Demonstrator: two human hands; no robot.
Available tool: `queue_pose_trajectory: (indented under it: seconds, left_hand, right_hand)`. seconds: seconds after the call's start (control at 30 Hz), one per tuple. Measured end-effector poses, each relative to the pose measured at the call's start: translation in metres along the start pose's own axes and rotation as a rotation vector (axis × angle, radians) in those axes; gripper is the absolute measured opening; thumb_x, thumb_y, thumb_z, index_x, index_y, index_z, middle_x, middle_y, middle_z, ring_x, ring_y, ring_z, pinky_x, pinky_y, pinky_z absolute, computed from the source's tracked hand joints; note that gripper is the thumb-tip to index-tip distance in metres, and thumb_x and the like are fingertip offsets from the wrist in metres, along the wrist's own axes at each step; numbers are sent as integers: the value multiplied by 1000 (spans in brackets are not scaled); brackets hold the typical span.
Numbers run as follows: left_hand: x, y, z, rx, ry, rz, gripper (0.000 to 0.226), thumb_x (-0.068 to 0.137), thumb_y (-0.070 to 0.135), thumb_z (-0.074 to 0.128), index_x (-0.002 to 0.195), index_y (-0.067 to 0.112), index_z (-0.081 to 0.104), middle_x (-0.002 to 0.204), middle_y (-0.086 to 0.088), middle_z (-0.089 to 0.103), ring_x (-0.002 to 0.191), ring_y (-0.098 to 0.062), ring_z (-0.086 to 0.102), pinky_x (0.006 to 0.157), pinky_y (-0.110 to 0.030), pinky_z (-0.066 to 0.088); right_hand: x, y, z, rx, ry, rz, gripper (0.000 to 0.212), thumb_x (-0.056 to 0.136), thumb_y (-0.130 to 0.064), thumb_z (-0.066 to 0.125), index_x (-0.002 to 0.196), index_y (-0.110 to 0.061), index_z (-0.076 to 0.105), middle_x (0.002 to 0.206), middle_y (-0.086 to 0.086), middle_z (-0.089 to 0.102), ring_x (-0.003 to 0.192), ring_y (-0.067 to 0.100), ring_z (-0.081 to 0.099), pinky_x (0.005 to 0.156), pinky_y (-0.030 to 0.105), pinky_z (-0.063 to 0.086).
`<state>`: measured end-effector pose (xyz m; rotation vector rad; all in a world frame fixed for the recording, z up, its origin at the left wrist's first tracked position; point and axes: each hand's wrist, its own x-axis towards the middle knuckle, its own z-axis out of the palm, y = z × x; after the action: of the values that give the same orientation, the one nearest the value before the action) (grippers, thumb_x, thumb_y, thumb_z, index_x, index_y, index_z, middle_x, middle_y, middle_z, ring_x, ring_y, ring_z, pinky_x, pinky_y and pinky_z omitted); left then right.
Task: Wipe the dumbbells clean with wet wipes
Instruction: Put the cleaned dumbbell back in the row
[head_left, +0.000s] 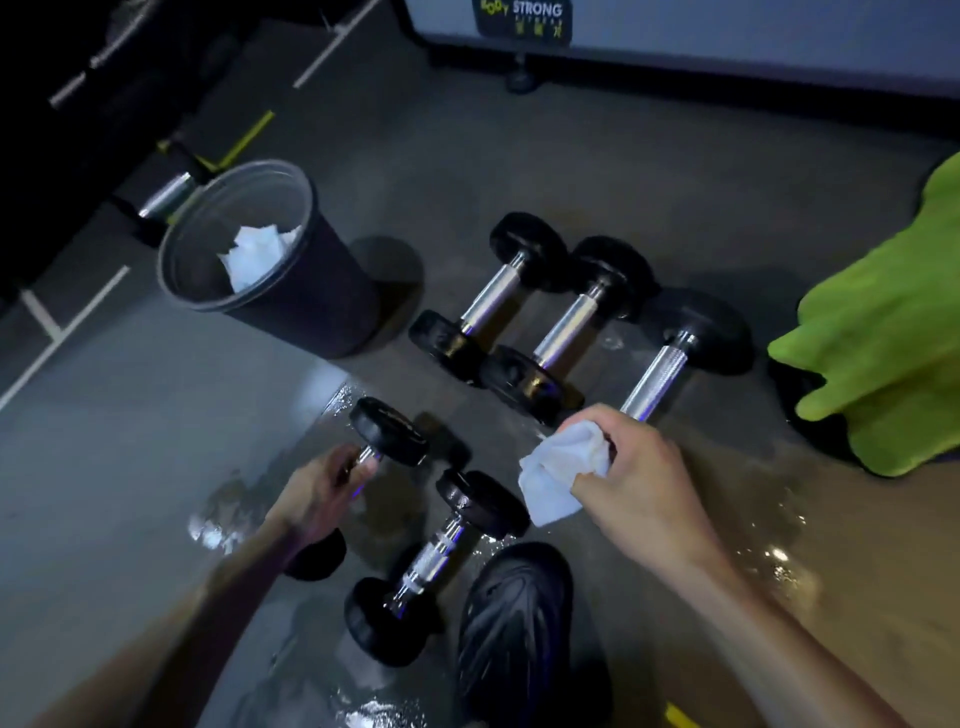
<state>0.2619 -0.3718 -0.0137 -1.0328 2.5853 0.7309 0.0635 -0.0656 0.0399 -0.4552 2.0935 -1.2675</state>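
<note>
Left hand: I see my left hand reaching forward, its fingers wrapped round the handle of a small dumbbell, so that grip is clenched on it; one black head shows past the fingers, the other sits under the wrist.
Right hand: my right hand is curled round a bunched white wet wipe, grip clamped on the cloth, at the near end of the large dumbbell; I cannot tell whether the wipe touches it.
Other dumbbells: two lie side by side between the bin and the large one; another lies just beside my black shoe.
Floor: the grey floor is glossy and shows wet patches near the shoe and my forearms; white lines run along its left side.
Room: a pale machine base with a "STRONG" label stands at the far edge; a bright green cloth lies at right.
Bin: a dark round bin stands left of the dumbbells, holding crumpled white wipes.
</note>
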Motion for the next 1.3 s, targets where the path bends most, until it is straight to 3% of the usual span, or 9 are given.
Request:
queue_pose_trajectory:
  seconds: [0.3, 0.4, 0.47, 0.53, 0.7, 0.87, 1.07, 1.2, 1.3]
  left_hand:
    - [15, -5, 34, 92, -120, -163, 35, 101, 50, 61, 75, 30, 50, 77, -3, 61, 88, -38, 68, 75, -40, 50]
    - [4, 21, 3, 251, 74, -16, 6, 96, 40, 67, 96, 33, 67, 99, 0, 69, 92, -33, 70, 73, -37, 50]
    - [-6, 57, -16, 77, 161, 163, 16, 93, 48, 68, 101, 34, 71, 102, 10, 71, 91, -17, 70, 77, -32, 52]
    - [-14, 103, -25, -303, -23, 224, 30, 86, 55, 72, 108, 34, 74, 107, 12, 76, 96, -6, 71, 88, -23, 55]
    - [-14, 160, -12, -714, -292, 246, 31, 92, 30, 79, 117, 13, 73, 106, -9, 78, 93, -17, 70, 91, -35, 57]
    - [-10, 156, -16, -939, -192, 185, 17, 87, 20, 74, 95, 5, 75, 79, -7, 75, 67, -13, 69, 64, -25, 59]
    - [7, 141, -40, -741, 251, 187, 8, 93, 5, 76, 89, 10, 72, 69, 9, 68, 62, -5, 63, 61, -19, 53]
    - [11, 139, -45, -669, 362, 106, 18, 89, 13, 81, 80, 20, 67, 65, 8, 60, 58, -12, 58, 52, -36, 53]
    - [15, 146, -47, -864, 289, 73, 9, 95, 9, 75, 87, 12, 71, 69, -2, 69, 60, -14, 66, 54, -28, 55]
  right_hand:
    - [19, 4, 6, -49, 14, 46, 29, 77, -6, 71, 90, -31, 67, 79, -8, 71, 77, 14, 66, 67, 30, 54]
    - [20, 2, 6, -35, 20, 26, 27, 77, -7, 71, 90, -31, 67, 81, -7, 72, 78, 15, 67, 68, 35, 57]
    - [21, -3, 7, -38, 6, -1, 28, 77, -5, 69, 90, -30, 67, 80, -6, 72, 78, 16, 67, 67, 37, 57]
    - [24, -10, 10, -46, -17, -39, 31, 75, -2, 65, 90, -28, 67, 78, -7, 71, 76, 14, 64, 62, 25, 53]
    - [34, -31, 18, -89, -69, -165, 14, 86, -12, 72, 90, -24, 67, 73, -9, 68, 67, 0, 58, 56, 9, 41]
    - [47, -36, 21, -49, -75, -198, 26, 79, -17, 80, 100, -26, 68, 86, -11, 71, 81, 0, 65, 64, 9, 47]
    - [68, -40, 36, 248, -122, -214, 20, 85, -16, 81, 94, -32, 73, 84, -10, 70, 76, 24, 71, 80, 51, 62]
    - [82, -47, 55, 255, -63, -259, 14, 83, -15, 80, 88, -26, 72, 79, -5, 69, 71, 24, 65, 74, 47, 61]
    - [92, -56, 70, 208, -6, -305, 16, 82, -9, 79, 85, -22, 70, 77, -6, 66, 66, 18, 62, 66, 42, 59]
